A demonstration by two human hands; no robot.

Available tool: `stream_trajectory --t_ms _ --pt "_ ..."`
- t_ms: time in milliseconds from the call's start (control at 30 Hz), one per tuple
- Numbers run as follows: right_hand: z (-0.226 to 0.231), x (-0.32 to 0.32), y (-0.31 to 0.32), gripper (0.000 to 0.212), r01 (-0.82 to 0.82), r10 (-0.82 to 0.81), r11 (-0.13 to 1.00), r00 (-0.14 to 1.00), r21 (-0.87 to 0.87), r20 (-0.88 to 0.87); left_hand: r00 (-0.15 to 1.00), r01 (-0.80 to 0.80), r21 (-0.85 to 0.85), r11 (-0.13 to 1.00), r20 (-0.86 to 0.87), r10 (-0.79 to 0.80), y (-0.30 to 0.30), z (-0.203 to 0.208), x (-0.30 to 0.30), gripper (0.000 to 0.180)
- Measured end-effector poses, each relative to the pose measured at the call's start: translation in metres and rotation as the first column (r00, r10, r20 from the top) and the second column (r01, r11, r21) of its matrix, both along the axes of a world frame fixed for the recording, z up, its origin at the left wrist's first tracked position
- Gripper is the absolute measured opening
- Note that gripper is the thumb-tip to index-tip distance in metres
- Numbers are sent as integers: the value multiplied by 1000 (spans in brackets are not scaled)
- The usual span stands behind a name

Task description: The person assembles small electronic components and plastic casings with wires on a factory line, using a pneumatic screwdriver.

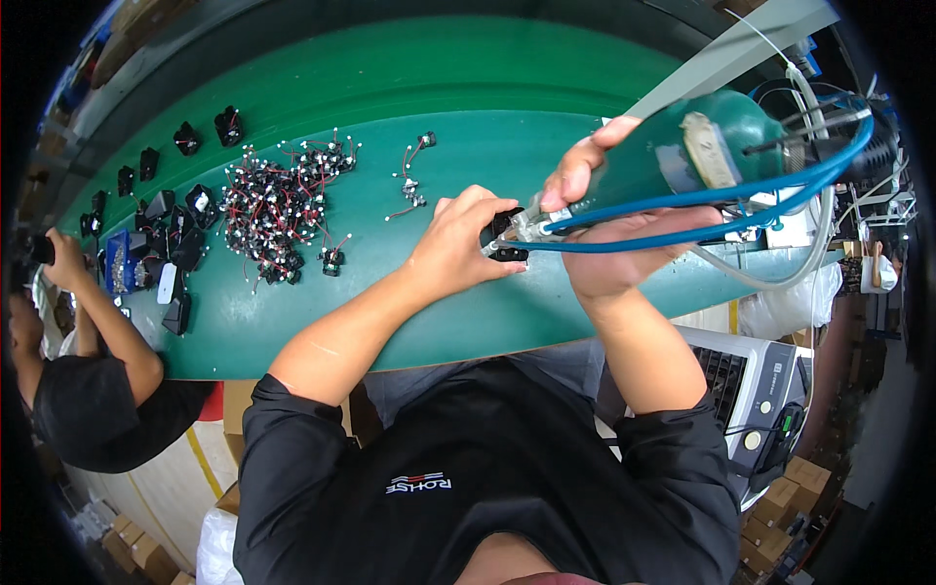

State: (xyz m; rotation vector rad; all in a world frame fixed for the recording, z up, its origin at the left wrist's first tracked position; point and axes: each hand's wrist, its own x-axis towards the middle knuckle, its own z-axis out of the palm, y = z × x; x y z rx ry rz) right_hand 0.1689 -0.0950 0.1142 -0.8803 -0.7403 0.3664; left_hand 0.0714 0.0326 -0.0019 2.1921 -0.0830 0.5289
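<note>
At the far left, a co-worker's hand (66, 261) closes on a dark object (43, 250) at the edge of the green table (468, 331). Beside it stand a blue tray (122, 236) and scattered black housings (180, 252). Further right lies a dense pile of small wired parts (278, 210), with red leads sticking out, and two loose wired pieces (410, 192) lie apart from it, nearer the middle.

The person's left forearm rises diagonally from the lower edge, elbow bent outward. The left hand (458, 239) reaches rightward, knuckles up, its index finger arched above and its thumb extended below; the two are clamped on a black part (499, 222) held low at the table, in front of the torso.

A metal nozzle (526, 230) meets that part between finger and thumb. The right forearm comes up more steeply, and the right hand (609, 263) wraps around a green-bodied tool (648, 156), its upper fingers bent over the far side. Blue hoses (682, 237) cross the palm, so the firmness of the grip cannot be told. At the lower right stands a white machine (770, 390).
</note>
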Motion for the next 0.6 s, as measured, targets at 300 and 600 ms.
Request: stream_trajectory --t_ms 300,600 --pt "90 35 4 101 278 -274 960 957 -24 96 984 67 -44 997 -163 -73 5 10 -2 90" --pt "108 46 -73 92 312 -305 950 934 -9 188 816 130 -989 64 70 -574 52 55 -8 85"
